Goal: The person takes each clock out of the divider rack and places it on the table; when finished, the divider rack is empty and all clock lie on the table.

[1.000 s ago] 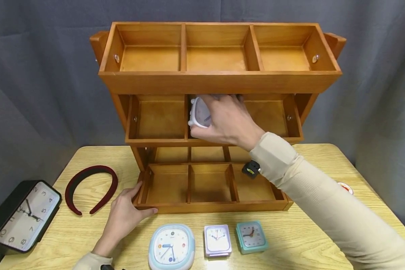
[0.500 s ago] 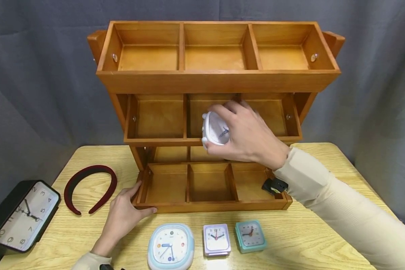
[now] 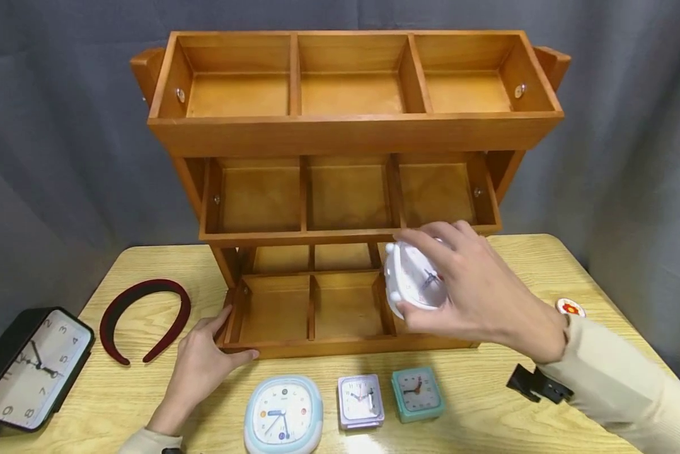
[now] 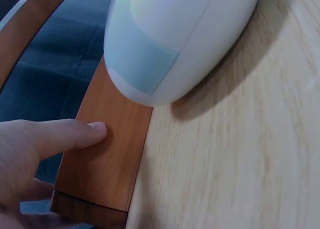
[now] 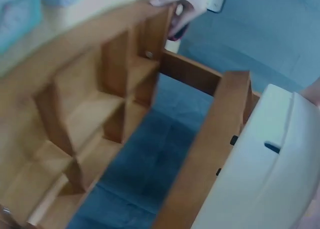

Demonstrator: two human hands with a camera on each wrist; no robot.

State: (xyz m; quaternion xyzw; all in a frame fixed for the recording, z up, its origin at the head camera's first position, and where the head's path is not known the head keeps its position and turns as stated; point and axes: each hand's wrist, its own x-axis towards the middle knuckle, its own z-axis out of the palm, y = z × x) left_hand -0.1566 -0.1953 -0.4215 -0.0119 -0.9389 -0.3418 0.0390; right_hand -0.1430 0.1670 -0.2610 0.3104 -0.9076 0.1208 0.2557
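In the head view my right hand (image 3: 481,293) holds a white alarm clock (image 3: 399,284) between thumb and fingers, in front of the lower right of the wooden three-tier shelf (image 3: 353,135). The clock's dial is partly covered by the fingers. Its white casing (image 5: 260,159) fills the right side of the right wrist view. My left hand (image 3: 200,362) grips the shelf's bottom left corner, thumb along the front board (image 4: 107,159) and the other fingers round the side. Several compartments show in each tier; the lower right one is mostly hidden behind the clock and right hand.
Before the shelf lie a light-blue rounded clock (image 3: 283,416), a lilac square clock (image 3: 360,403) and a teal clock (image 3: 419,394). At left are a dark red headband (image 3: 108,318) and a large black-cased clock (image 3: 36,372). A small round flower-patterned piece (image 3: 570,308) lies at right.
My right hand has drawn the white alarm clock out of the middle tier's centre compartment, then down and to the right. The left hand stays at the shelf's corner.
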